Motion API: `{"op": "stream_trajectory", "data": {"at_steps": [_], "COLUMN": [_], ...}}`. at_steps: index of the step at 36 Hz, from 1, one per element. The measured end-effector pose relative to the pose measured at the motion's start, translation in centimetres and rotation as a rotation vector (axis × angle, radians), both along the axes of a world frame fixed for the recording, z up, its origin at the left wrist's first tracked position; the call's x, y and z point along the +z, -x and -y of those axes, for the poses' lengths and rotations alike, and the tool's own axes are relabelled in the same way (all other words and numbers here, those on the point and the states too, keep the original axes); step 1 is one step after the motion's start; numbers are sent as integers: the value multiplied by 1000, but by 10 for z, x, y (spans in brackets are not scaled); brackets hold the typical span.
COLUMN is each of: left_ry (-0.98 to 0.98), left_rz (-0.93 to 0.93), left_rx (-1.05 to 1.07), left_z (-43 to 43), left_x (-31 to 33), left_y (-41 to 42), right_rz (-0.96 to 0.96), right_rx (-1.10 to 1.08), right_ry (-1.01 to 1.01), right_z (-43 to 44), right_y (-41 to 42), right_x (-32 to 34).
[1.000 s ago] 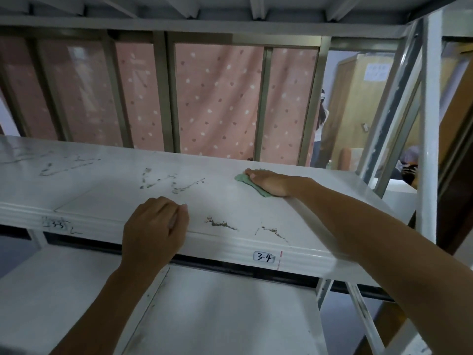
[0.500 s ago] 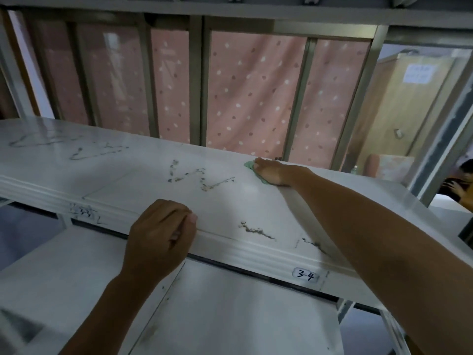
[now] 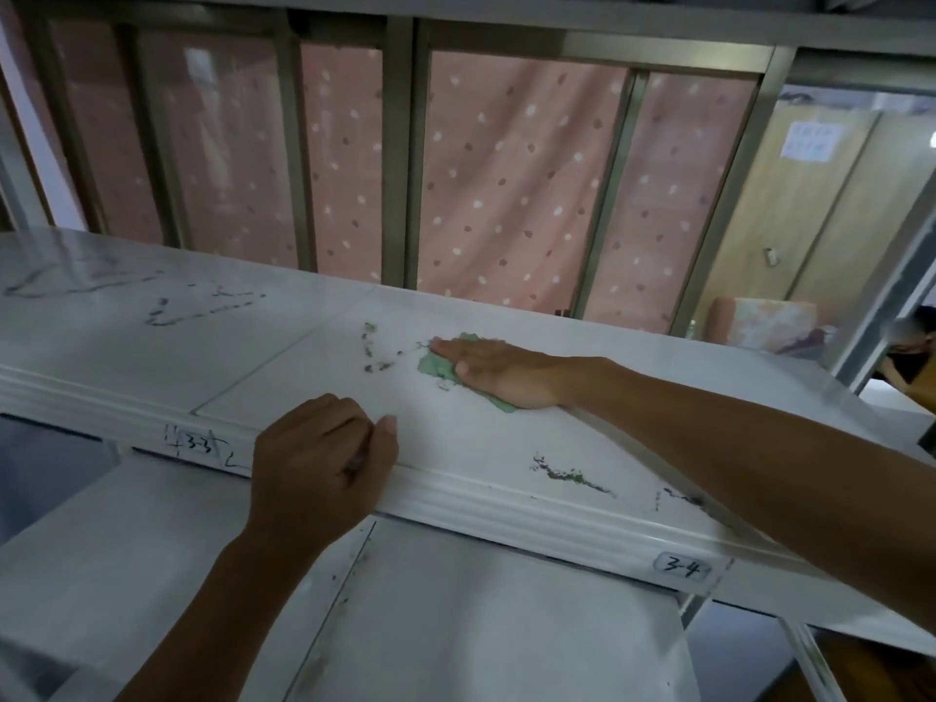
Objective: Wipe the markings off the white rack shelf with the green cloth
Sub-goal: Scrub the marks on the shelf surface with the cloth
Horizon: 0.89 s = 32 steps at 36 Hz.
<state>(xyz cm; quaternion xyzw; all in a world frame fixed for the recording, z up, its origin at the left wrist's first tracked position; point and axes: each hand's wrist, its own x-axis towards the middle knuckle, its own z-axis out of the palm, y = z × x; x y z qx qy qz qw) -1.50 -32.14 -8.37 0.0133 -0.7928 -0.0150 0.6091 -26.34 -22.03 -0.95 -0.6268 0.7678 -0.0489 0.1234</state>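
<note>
The white rack shelf (image 3: 304, 367) runs across the view at chest height. My right hand (image 3: 501, 372) lies flat on the green cloth (image 3: 438, 367) and presses it onto the shelf, right beside a dark smeared marking (image 3: 377, 347). More dark markings sit near the front edge (image 3: 570, 476) and at the far left (image 3: 202, 306). My left hand (image 3: 319, 458) is curled over the shelf's front lip, gripping it.
A lower white shelf (image 3: 430, 625) sits under the front lip, which carries labels 3-3 (image 3: 197, 444) and 3-4 (image 3: 684, 567). Metal window bars and a pink dotted curtain (image 3: 506, 184) stand behind the rack. A person (image 3: 911, 357) is at the far right.
My right hand has slid the green cloth leftward and nearer, onto the marking in the middle of the shelf. The camera has moved closer. My left hand stays on the front lip.
</note>
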Motion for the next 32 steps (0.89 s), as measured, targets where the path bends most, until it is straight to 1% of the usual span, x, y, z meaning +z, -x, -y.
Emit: {"op": "stream_trajectory", "data": {"at_steps": [5,14,19,25,32], "left_ry": [-5,36,51,-24,-31], "left_rz": [-20,-45,-81,-54,-31], "left_rx": [2,-42,-60,-63,-73], "left_z": [-1,-5,-5,5,8], "left_x": [-1,8,15,9,12], "left_y": [1,1,7,12,9], "right_rz": [-91,-63,-4,87,71], "right_rx": [124,180,116,-29,-160], "right_ry": [-31,-37,-60,-36,-38], "right_z": [-18,-49,-50,-44,-28], "right_y": [-40,-78,-84,-73,-42], "right_x": [3,-6,2,6,12]}}
